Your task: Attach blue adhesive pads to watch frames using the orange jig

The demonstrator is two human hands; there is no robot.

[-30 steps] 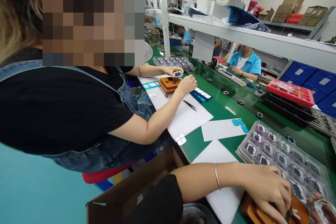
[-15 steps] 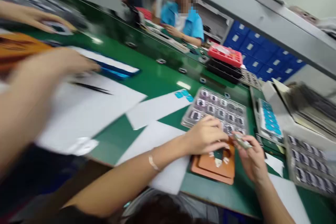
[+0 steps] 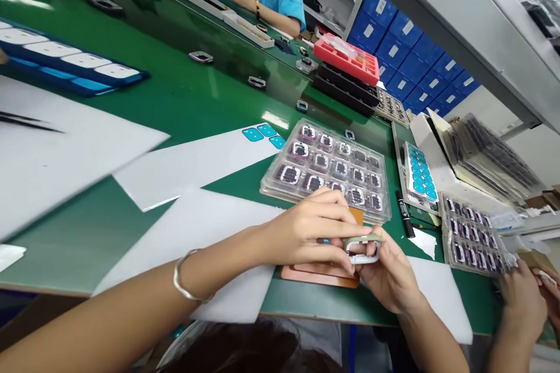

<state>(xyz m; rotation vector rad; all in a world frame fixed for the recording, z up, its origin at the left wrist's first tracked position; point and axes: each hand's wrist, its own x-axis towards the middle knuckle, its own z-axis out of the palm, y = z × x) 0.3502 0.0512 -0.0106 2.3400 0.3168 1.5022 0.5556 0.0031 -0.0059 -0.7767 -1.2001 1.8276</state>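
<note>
A small rounded rectangular frame (image 3: 367, 257), like a smartwatch case with a pale green side and a light rim, is held up between my two hands. My right hand (image 3: 389, 274) grips its right side between thumb and fingers. My left hand (image 3: 306, 230), a silver bracelet on its wrist, has its fingers closed at the frame's left side. Below them lies an orange plate (image 3: 301, 275), largely covered by my hands. Just behind my left hand is a clear compartment tray (image 3: 273, 178) of dark parts in white frames.
White sheets (image 3: 175, 245) and a strip with teal stickers (image 3: 175, 172) lie left. Black tweezers (image 3: 30, 121) rest farther left. A marker (image 3: 405, 215) and a second parts tray (image 3: 475, 236) are right. Co-workers' hands (image 3: 522, 291) show right and across.
My left hand has moved from over the orange plate to the frame in my right hand. The view has shifted right; the left co-worker's arms are nearly out, and hands appear at right.
</note>
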